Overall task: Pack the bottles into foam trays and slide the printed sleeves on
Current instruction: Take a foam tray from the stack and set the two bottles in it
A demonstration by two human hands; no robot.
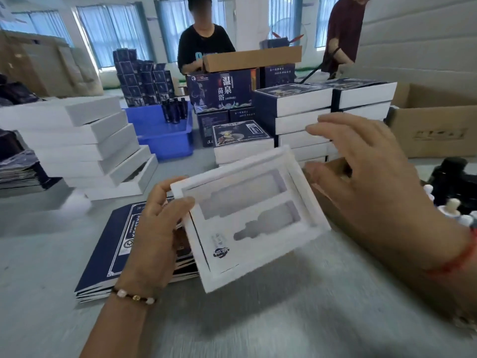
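Observation:
My left hand (154, 228) grips the left edge of a white foam tray (260, 244) and holds it tilted above the table. Two bottle-shaped cutouts in the tray are empty, and a small printed label sits in its lower left corner. My right hand (361, 182) hovers by the tray's right side with its fingers spread, holding nothing. A stack of flat navy printed sleeves (113, 254) lies under the left hand. Dark bottles with pale caps (451, 200) stand at the right edge.
White trays (85, 148) are stacked at the left, sleeved boxes (304, 109) behind the tray. A blue bin (167, 130) holds dark bottles. An open cardboard carton (433, 125) stands at the right. Two people work at the far side.

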